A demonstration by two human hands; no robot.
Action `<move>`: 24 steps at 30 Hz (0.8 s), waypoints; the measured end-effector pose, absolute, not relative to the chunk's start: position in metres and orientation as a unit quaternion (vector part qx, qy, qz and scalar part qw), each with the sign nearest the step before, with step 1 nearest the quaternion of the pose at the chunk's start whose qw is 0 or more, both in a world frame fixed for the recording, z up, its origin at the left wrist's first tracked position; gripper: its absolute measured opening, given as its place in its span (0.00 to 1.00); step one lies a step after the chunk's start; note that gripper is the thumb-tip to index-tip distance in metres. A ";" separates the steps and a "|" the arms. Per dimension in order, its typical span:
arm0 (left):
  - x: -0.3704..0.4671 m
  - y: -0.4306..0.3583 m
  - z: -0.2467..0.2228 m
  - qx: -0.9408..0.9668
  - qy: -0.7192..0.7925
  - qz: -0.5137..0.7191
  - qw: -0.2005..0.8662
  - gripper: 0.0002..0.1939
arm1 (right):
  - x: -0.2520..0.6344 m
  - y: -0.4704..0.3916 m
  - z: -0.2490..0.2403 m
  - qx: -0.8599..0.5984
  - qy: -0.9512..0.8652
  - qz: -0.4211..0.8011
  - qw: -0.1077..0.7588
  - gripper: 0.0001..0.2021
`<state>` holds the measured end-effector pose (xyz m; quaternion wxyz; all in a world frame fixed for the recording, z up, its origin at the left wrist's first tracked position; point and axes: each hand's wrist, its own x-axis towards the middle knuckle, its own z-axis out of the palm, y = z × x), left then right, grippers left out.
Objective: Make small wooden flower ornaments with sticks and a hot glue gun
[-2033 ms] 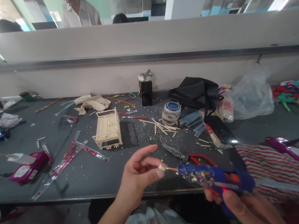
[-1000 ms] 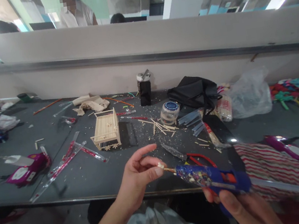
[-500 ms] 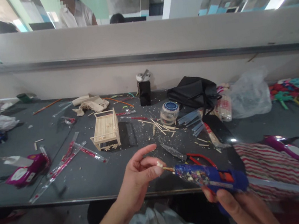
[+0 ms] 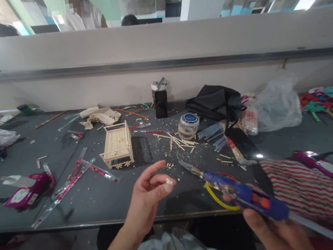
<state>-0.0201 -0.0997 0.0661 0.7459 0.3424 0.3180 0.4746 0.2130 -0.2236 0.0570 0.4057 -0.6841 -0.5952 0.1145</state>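
Between thumb and fingertips, my left hand (image 4: 152,196) pinches a small pale wooden piece (image 4: 169,182) over the table's front part. My right hand (image 4: 272,226) is wrapped round a blue glue gun (image 4: 246,198) with a long clear glue stick (image 4: 322,229) coming out of its back end. The gun's nozzle points up and left, apart from the piece. Under the gun lie pliers, partly hidden, with a yellow handle (image 4: 220,200) showing. Several tiny wooden bits (image 4: 170,165) lie just beyond my left fingertips. A miniature bed-like frame of pale sticks (image 4: 116,143) stands behind my left hand.
Loose sticks (image 4: 176,140), a clear jar with a blue lid (image 4: 188,126) and clear glue sticks (image 4: 214,134) lie further back. A striped cloth (image 4: 307,187) is at right, a purple device (image 4: 28,191) at left. An upright phone (image 4: 161,104) stands near the partition.
The glue gun has moved right, away from the piece in my left hand, and its nozzle has tilted up. My left hand has shifted slightly left, still pinching the piece.
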 end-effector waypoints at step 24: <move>-0.041 -0.089 0.053 0.327 0.393 0.479 0.714 0.25 | 0.200 -0.104 0.057 -0.610 -0.772 0.017 0.181 0.10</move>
